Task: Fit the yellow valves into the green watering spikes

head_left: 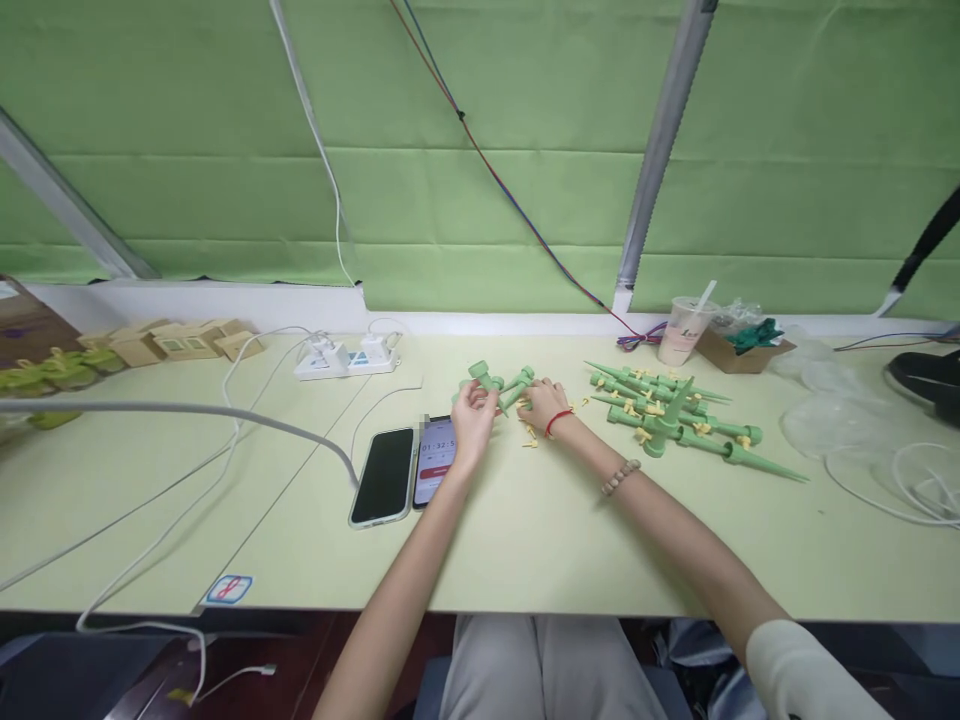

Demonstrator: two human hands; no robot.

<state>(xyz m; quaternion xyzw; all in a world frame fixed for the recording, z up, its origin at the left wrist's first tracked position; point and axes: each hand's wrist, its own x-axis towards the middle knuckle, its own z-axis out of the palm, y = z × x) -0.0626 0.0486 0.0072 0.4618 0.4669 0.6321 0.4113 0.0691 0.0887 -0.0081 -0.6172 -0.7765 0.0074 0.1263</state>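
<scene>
My left hand is closed around a green plastic spike with a wide cap-like end, held just above the table. Another green spike lies at an angle between my two hands. My right hand is low over the table, fingers bent and pressed together. Whatever those fingertips pinch is hidden. Small yellow plastic pieces are scattered beside and below that hand. Several green spikes fitted with yellow pieces form a pile to its right.
Two phones lie side by side left of my left hand. A power strip with plugs and white cables stands behind them. Further right are a drink cup, a small cardboard box and clear plastic bags. Small tan boxes sit far left.
</scene>
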